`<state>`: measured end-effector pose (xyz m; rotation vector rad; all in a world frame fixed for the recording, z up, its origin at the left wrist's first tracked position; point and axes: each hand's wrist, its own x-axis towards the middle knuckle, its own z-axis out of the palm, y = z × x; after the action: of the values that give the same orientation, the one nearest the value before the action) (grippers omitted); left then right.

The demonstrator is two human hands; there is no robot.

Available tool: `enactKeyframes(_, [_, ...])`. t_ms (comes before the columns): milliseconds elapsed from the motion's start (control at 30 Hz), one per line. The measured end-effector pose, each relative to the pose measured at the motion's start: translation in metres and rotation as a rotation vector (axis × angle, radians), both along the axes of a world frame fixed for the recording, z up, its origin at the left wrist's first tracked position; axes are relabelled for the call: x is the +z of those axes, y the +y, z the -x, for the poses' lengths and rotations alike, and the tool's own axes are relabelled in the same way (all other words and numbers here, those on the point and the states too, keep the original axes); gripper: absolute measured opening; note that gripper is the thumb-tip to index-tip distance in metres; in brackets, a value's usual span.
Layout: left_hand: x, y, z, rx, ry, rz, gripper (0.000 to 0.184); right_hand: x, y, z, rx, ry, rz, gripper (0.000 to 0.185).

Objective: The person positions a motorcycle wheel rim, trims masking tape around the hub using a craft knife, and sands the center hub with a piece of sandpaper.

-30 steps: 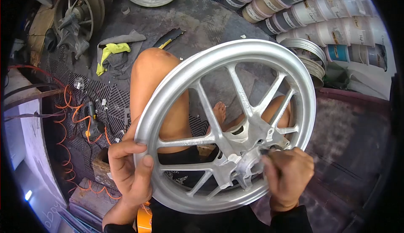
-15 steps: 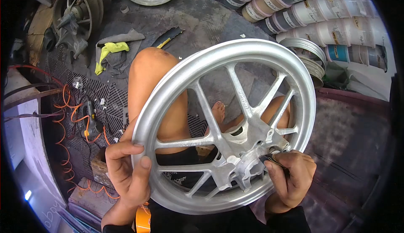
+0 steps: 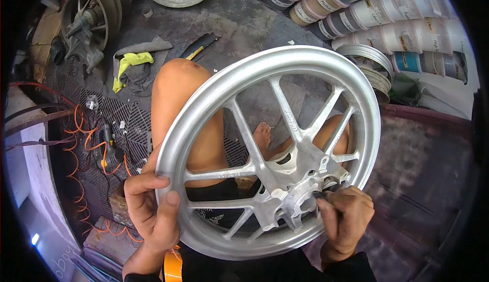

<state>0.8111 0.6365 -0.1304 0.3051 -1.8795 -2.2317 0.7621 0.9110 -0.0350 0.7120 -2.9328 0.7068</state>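
Note:
A bare silver spoked wheel [image 3: 300, 142] is tilted over my lap. My left hand [image 3: 153, 208] grips its rim at the lower left, with thumb and fingers pinched on the edge. At the hub, my right hand [image 3: 346, 218] is closed on a small dark folded piece [image 3: 319, 195], which touches the metal near the hub's right side. Most of that piece is hidden by the fingers. An orange roll [image 3: 172, 266] shows beneath my left wrist.
Labelled tubs [image 3: 356, 7] are stacked at the upper right, beside stacked rims [image 3: 367, 60]. More wheels [image 3: 89, 19] stand upper left. A grey and yellow cloth [image 3: 133, 64] lies on the floor. An orange coiled hose [image 3: 76, 180] and a tool [image 3: 109, 147] are at left.
The wheel and my left hand have shifted slightly left. My right hand has moved a little left and down from half a second ago, and the dark piece shows less between its fingers.

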Motion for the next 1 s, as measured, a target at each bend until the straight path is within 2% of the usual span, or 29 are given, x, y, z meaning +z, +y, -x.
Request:
enactKeyframes(100, [0.000, 0.000, -0.001, 0.006, 0.005, -0.014, 0.024, -0.005, 0.004, -0.007, -0.106, 0.032, 0.139, 0.027])
enactKeyframes(200, [0.001, 0.000, -0.002, -0.003, -0.003, -0.020, 0.024, -0.010, 0.001, 0.000, 0.058, -0.009, 0.023, 0.030])
enactKeyframes(333, [-0.001, 0.001, -0.003, 0.028, 0.007, -0.018, 0.023, -0.001, 0.005, -0.005, -0.056, -0.004, 0.061, 0.029])
enactKeyframes(367, [-0.001, 0.002, -0.002, 0.035, 0.006, -0.029, 0.023, -0.004, 0.000, -0.002, -0.037, 0.033, 0.113, 0.030])
enactKeyframes(500, [-0.001, -0.001, -0.002, 0.016, 0.002, 0.007, 0.023, -0.007, 0.006, 0.004, 0.089, 0.000, -0.019, 0.030])
enactKeyframes(600, [-0.002, 0.001, -0.004, 0.031, -0.007, -0.007, 0.023, -0.001, 0.004, -0.002, -0.043, 0.001, 0.062, 0.030])
enactKeyframes(667, [0.000, 0.003, -0.001, 0.033, 0.006, -0.052, 0.023, -0.003, -0.005, 0.005, 0.097, 0.000, -0.084, 0.029])
enactKeyframes(733, [-0.002, 0.001, -0.001, 0.015, 0.014, -0.017, 0.023, -0.009, 0.004, -0.001, 0.074, -0.024, -0.027, 0.029])
enactKeyframes(833, [0.000, 0.000, -0.002, 0.025, 0.001, -0.006, 0.023, 0.005, 0.005, -0.006, -0.101, 0.015, -0.003, 0.028])
enactKeyframes(967, [0.000, 0.001, -0.003, 0.019, -0.020, -0.041, 0.023, -0.009, -0.006, 0.009, 0.075, 0.002, 0.002, 0.025])
enactKeyframes(1000, [-0.001, 0.001, -0.001, 0.013, -0.003, -0.027, 0.023, -0.007, -0.005, 0.009, 0.030, 0.019, -0.004, 0.025])
